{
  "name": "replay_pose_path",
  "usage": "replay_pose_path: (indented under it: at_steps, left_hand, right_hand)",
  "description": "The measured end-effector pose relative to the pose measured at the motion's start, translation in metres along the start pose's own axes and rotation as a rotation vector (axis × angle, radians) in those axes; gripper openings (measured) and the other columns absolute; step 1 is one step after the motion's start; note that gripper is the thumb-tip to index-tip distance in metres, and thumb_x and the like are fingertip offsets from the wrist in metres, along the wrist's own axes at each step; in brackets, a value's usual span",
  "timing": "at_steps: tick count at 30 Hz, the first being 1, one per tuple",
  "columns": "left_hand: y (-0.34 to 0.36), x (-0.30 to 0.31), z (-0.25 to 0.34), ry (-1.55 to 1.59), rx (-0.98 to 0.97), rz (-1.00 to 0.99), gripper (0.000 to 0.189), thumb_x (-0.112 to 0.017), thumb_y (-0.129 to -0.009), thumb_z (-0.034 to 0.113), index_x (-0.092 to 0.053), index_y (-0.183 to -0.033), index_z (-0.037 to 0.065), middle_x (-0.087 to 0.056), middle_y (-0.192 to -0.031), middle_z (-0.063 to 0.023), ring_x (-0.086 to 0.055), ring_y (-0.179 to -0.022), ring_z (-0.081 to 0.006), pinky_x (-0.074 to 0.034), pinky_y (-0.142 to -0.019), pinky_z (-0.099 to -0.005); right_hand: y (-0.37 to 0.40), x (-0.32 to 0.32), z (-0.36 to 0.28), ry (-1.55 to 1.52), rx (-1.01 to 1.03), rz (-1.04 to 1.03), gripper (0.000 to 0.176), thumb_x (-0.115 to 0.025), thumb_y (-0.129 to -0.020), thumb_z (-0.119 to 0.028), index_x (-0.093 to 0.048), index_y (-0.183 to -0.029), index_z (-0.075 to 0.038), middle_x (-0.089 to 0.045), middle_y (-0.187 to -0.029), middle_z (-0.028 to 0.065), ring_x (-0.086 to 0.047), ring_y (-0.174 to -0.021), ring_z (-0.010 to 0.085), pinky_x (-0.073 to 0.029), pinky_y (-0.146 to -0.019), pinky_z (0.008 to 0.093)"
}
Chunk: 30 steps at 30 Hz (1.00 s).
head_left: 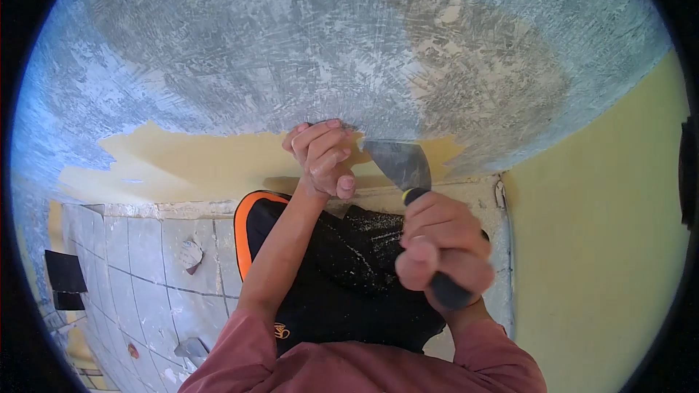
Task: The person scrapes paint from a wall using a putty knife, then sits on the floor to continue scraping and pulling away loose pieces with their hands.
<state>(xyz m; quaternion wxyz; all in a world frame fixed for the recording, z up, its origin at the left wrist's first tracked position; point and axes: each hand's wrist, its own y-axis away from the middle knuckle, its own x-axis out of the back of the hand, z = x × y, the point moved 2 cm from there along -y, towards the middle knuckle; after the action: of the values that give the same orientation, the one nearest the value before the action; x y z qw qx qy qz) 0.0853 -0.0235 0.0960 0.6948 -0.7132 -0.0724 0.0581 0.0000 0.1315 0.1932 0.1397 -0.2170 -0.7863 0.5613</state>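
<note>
My right hand (448, 244) is wrapped round the dark handle of a putty knife (399, 164), which has a yellow band at its neck. The broad metal blade points up, its edge right at the lower border of the grey-blue coating on the wall (320, 51). To the left of the blade, my left hand (324, 156) is raised close to the wall, palm partly turned toward me. Its fingers are loosely curled and apart, with nothing visible in them. Bare yellow wall (189, 160) shows below the ragged coating edge.
Black shorts (342, 262) with an orange stripe are sprinkled with pale flakes. On the tiled floor (138, 240) at left lie a pale flake (191, 255), a scraper-like piece (191, 349) and a dark pad (65, 273). A yellow side wall (597, 233) rises at right.
</note>
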Motion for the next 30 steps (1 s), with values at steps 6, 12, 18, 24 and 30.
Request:
replay_pose_path:
  at_steps: [6,12,18,24,30]
  left_hand:
    - [0.0,-0.001,0.003,-0.004,-0.004,0.029,0.026,-0.031,-0.085,0.038,-0.043,-0.084,0.014,-0.06,-0.085,-0.0034,-0.053,-0.09,-0.0202,-0.026,-0.09,-0.0383]
    - [0.002,0.0,0.001,-0.018,0.009,0.022,0.025,-0.031,-0.085,0.037,-0.042,-0.083,0.014,-0.06,-0.085,-0.0031,-0.053,-0.09,-0.0198,-0.026,-0.09,-0.038]
    - [0.0,0.002,0.002,0.001,0.002,0.006,0.025,-0.032,-0.085,0.037,-0.042,-0.083,0.015,-0.06,-0.087,-0.0027,-0.053,-0.09,-0.0199,-0.026,-0.09,-0.0382]
    - [0.0,-0.002,0.001,-0.007,-0.012,0.034,0.024,-0.032,-0.084,0.037,-0.043,-0.082,0.015,-0.06,-0.087,-0.0028,-0.053,-0.09,-0.0201,-0.026,-0.09,-0.0381]
    - [0.001,0.0,0.003,0.009,0.004,0.038,0.025,-0.033,-0.083,0.037,-0.043,-0.082,0.014,-0.06,-0.086,-0.0032,-0.054,-0.09,-0.0204,-0.027,-0.089,-0.0387]
  right_hand:
    - [0.001,0.004,-0.002,-0.13,0.057,0.082,0.022,-0.06,-0.072,0.004,-0.044,-0.06,-0.002,-0.052,-0.065,0.0056,-0.053,-0.052,0.0195,-0.046,-0.044,0.032]
    - [0.004,0.014,-0.018,-0.28,0.047,0.189,0.02,-0.06,-0.07,0.009,-0.045,-0.061,0.0,-0.052,-0.067,0.0076,-0.053,-0.052,0.0217,-0.045,-0.046,0.032]
    - [0.006,0.01,-0.007,-0.099,0.0,0.02,0.018,-0.059,-0.072,0.006,-0.048,-0.06,-0.001,-0.051,-0.059,0.004,-0.052,-0.049,0.0183,-0.045,-0.045,0.031]
    - [0.006,-0.01,0.021,0.227,-0.107,-0.103,0.015,-0.065,-0.063,0.005,-0.053,-0.062,-0.003,-0.052,-0.058,0.0064,-0.05,-0.045,0.0199,-0.046,-0.048,0.03]
    - [0.02,0.001,0.01,-0.097,-0.159,-0.022,0.015,-0.068,-0.062,0.002,-0.054,-0.065,-0.004,-0.054,-0.062,0.0077,-0.055,-0.053,0.0229,-0.044,-0.05,0.0308]
